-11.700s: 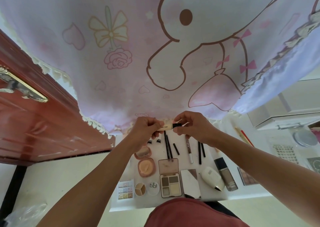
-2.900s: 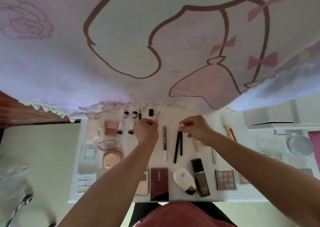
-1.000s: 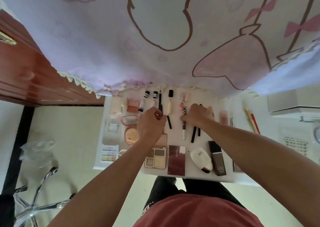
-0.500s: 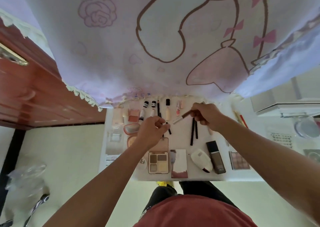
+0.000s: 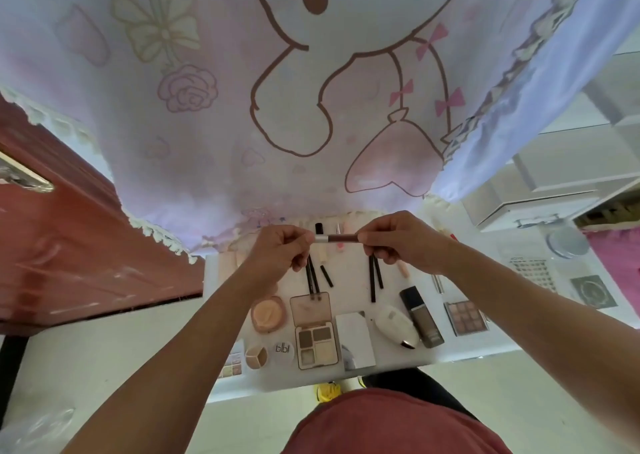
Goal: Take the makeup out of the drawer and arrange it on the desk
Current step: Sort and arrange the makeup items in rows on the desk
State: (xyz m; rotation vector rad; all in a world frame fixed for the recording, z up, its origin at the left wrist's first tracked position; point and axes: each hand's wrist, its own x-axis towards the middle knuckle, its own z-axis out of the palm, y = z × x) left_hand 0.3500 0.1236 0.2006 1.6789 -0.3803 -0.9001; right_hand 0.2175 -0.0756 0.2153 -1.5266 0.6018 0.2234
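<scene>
Above the white desk (image 5: pixel 349 291), a slim brown makeup tube (image 5: pixel 341 238) with a silver end is held level between both hands; the left hand (image 5: pixel 277 256) is closed on the silver end, the right hand (image 5: pixel 401 242) pinched shut on the brown end. Below, palettes (an open eyeshadow palette (image 5: pixel 317 346) among them), black pencils (image 5: pixel 374 279) and a foundation bottle (image 5: pixel 420 317) are laid out in rows.

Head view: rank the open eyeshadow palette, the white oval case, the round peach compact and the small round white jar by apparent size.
1. Open eyeshadow palette
2. White oval case and round peach compact: too alike to rank
3. Small round white jar
</scene>
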